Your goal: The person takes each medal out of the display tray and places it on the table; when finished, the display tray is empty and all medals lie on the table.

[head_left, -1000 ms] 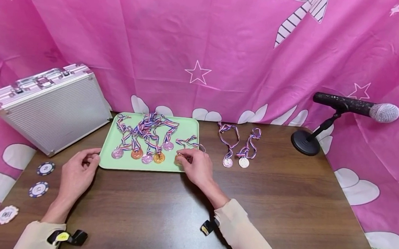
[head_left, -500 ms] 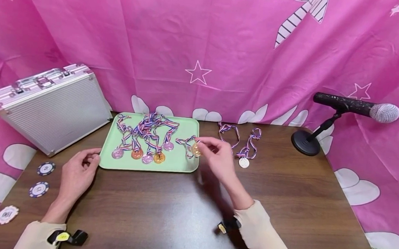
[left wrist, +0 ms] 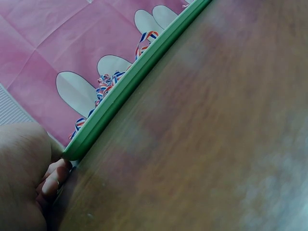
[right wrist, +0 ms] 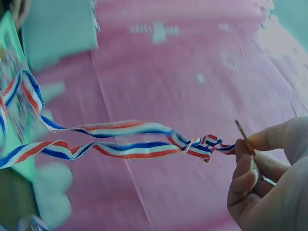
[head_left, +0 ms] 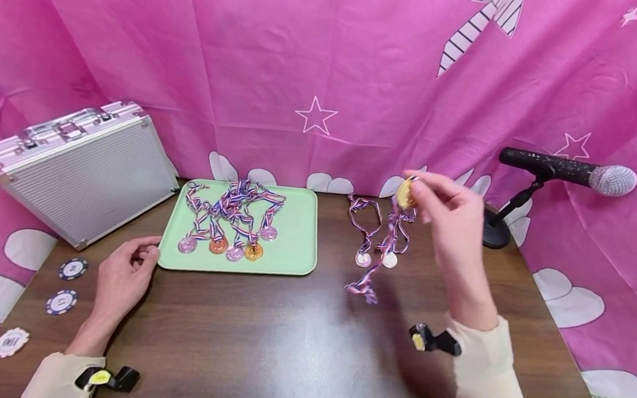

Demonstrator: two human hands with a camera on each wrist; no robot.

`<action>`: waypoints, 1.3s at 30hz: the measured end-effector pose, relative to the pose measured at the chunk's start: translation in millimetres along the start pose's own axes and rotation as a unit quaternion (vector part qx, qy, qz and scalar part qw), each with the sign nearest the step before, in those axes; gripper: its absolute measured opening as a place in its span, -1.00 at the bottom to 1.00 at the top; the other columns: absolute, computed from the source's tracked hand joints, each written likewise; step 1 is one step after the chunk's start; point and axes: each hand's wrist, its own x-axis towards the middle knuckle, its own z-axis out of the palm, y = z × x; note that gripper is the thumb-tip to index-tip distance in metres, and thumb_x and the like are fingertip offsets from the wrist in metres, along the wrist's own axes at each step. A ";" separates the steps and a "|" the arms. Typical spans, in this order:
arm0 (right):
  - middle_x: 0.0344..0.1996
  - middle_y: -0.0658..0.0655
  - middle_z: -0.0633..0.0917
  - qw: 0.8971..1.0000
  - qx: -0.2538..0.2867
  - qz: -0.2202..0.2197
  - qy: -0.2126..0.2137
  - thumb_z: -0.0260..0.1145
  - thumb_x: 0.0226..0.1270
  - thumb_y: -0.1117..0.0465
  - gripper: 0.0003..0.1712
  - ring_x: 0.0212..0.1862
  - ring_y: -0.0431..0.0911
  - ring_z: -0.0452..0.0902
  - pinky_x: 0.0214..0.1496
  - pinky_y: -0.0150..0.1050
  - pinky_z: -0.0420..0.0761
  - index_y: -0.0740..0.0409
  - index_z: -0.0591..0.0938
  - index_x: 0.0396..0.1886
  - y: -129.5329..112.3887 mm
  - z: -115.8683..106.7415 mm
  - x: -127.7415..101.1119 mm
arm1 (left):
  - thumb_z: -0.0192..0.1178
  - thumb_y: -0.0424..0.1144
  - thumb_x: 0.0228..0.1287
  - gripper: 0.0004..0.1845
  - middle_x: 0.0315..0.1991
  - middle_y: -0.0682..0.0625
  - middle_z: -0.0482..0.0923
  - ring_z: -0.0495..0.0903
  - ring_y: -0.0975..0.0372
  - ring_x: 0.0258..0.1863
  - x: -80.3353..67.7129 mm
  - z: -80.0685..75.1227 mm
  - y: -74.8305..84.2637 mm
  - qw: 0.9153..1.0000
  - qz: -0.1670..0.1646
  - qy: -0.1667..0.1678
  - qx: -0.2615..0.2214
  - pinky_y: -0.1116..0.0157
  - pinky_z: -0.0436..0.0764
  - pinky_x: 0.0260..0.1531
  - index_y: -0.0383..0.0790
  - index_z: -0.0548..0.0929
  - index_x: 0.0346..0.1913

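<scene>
My right hand (head_left: 457, 227) pinches a gold medal (head_left: 404, 194) between thumb and fingers, raised above the right part of the table. Its red, white and blue ribbon (right wrist: 120, 137) dangles down and to the left, overlapping a silver medal (head_left: 389, 259) on the table in the head view. The medal shows edge-on in the right wrist view. My left hand (head_left: 127, 278) rests with loosely bent fingers against the left front corner of a green tray (head_left: 293, 246). Several medals on tangled ribbons (head_left: 235, 205) lie on the tray's left and middle, among them a bronze medal (head_left: 218, 245) and another gold medal (head_left: 254, 252).
Right of the tray lies another silver medal (head_left: 363, 259) with its ribbon. A silver case (head_left: 87, 176) stands at the back left, with several poker chips (head_left: 61, 302) along the left edge. A microphone (head_left: 570, 170) on a stand is at the back right, before a pink curtain (head_left: 271, 85).
My right hand has lifted the gold medal and its ribbon off the tray's right side and carried them right and up. The left hand and the tray have stayed put.
</scene>
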 end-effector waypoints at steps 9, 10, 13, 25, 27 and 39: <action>-0.45 0.02 0.82 0.991 0.035 0.024 0.125 0.47 0.47 0.46 -0.84 -0.52 -0.24 0.52 -0.59 -0.51 0.34 0.24 0.92 -0.11 8.9 -57.9 53.4 | 0.23 -0.27 0.61 -0.67 -0.10 -0.16 0.69 0.39 0.49 -0.35 1.8 -1.5 0.4 1.000 0.008 0.000 0.001 0.58 0.32 -0.34 -0.34 0.79 0.24; -0.44 0.02 0.81 0.990 0.031 0.018 0.139 0.47 0.47 0.45 -0.84 -0.52 -0.22 0.52 -0.59 -0.50 0.33 0.25 0.92 -0.11 12.8 -61.9 54.9 | 0.23 -0.27 0.61 -0.67 -0.10 -0.16 0.69 0.40 0.48 -0.34 2.0 -1.9 0.5 1.000 0.008 0.001 0.000 0.58 0.32 -0.34 -0.34 0.79 0.24; -0.44 -0.02 0.80 0.986 0.006 0.022 0.165 0.45 0.49 0.46 -0.83 -0.50 -0.24 0.54 -0.55 -0.50 0.38 0.34 0.89 -0.04 33.6 -71.3 54.2 | 0.23 -0.26 0.61 -0.67 -0.09 -0.15 0.69 0.39 0.49 -0.34 2.5 -2.9 0.9 1.000 0.005 0.003 0.000 0.58 0.31 -0.33 -0.33 0.79 0.24; -0.55 -0.26 0.69 0.951 -0.174 0.244 0.074 0.30 0.61 0.38 -0.58 -0.50 -0.37 0.58 -0.50 -0.48 0.45 0.57 0.65 0.32 149.0 -109.7 0.7 | 0.26 -0.28 0.60 -0.69 -0.12 -0.15 0.70 0.40 0.50 -0.34 1.7 1.3 2.1 1.000 0.014 0.006 -0.004 0.59 0.32 -0.32 -0.32 0.80 0.23; -0.54 -0.25 0.69 0.949 -0.189 0.246 0.048 0.31 0.62 0.37 -0.58 -0.48 -0.37 0.57 -0.47 -0.47 0.49 0.57 0.64 0.32 154.9 -112.2 -7.1 | 0.25 -0.28 0.60 -0.69 -0.11 -0.15 0.70 0.40 0.51 -0.34 2.0 1.2 1.2 1.000 0.014 0.005 -0.002 0.59 0.32 -0.32 -0.32 0.79 0.23; -0.38 0.16 0.81 0.916 -0.361 0.168 -0.047 0.45 0.52 0.32 -0.58 -0.47 -0.32 0.53 -0.38 -0.39 0.48 0.35 0.73 0.30 168.3 -119.9 -28.9 | 0.23 -0.26 0.62 -0.67 -0.08 -0.19 0.70 0.40 0.49 -0.31 0.6 -0.1 1.2 1.000 0.008 -0.003 0.003 0.59 0.31 -0.31 -0.33 0.78 0.26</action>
